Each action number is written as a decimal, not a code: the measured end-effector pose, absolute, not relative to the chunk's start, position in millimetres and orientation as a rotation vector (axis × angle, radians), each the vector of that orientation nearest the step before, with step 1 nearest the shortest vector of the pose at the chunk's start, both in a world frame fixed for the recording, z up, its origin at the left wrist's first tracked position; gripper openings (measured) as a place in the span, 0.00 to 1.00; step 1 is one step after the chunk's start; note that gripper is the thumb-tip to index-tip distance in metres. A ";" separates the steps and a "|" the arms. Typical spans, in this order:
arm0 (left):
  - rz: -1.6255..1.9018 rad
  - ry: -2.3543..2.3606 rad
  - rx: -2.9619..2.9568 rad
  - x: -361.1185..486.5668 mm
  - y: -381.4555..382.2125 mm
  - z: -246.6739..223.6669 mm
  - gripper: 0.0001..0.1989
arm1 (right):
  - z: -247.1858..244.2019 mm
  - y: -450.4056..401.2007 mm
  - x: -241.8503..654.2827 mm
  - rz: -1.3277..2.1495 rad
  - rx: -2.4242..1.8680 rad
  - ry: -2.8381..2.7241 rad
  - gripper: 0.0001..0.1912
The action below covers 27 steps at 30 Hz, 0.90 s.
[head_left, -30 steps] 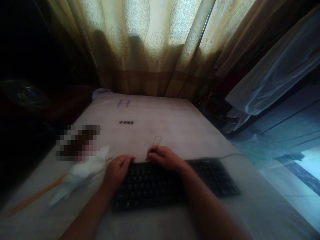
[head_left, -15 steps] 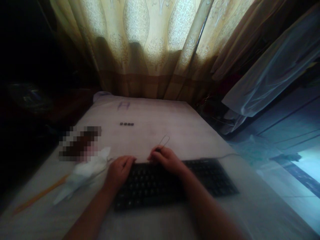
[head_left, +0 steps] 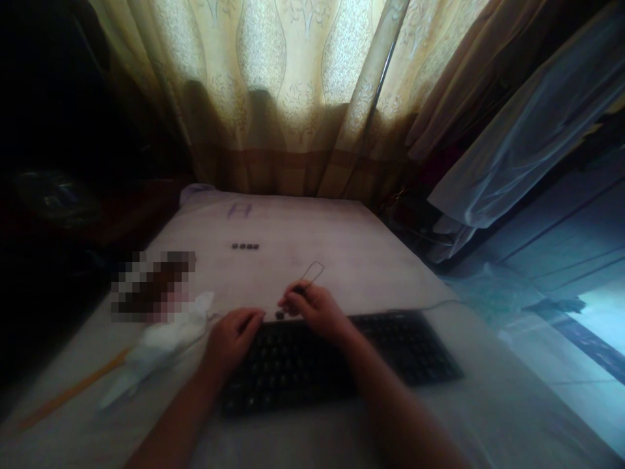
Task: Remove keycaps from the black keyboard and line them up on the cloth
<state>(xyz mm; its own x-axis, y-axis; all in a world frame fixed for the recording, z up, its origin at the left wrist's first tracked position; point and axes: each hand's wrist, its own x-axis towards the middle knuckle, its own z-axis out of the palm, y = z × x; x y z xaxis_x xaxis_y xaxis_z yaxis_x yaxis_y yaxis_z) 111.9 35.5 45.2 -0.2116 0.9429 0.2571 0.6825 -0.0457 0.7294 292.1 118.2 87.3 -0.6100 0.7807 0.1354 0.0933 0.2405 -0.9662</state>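
A black keyboard [head_left: 410, 345] lies on the light cloth of the table. My left hand [head_left: 237, 332] rests at its upper left corner, fingers pressed together; whether anything is in them is hidden. Above the keyboard's far edge, my right hand [head_left: 310, 306] is closed on a thin bent wire loop [head_left: 313, 270] that sticks out beyond the fingers. One small dark keycap [head_left: 280, 314] is just by the right fingertips, at the far edge of the keyboard. Farther off, several dark keycaps [head_left: 245, 246] lie in a short row.
To the left are a crumpled white tissue [head_left: 170, 339], a wooden stick [head_left: 75, 389] and a pixelated patch. A purple mark [head_left: 239, 210] is on the cloth [head_left: 312, 228] near its far edge. Behind hangs a yellow curtain [head_left: 263, 130]; a cable [head_left: 434, 305] runs right from the keyboard.
My right hand has moved a little to the left with the wire loop, and a small dark keycap now shows by its fingertips. My left hand has hardly moved.
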 end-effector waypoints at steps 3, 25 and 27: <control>1.123 1.876 1.733 110.7 33.7 44.4 0.15 | 87.6 115.4 289.7 1.318 -0.787 -1.950 0.06; 1.202 1.700 1.405 112.9 32.1 49.8 0.13 | 83.7 100.2 275.2 1.060 -0.703 -2.125 0.07; 1.201 1.704 1.392 113.3 32.2 51.3 0.14 | 83.1 100.9 274.7 1.057 -0.707 -2.076 0.08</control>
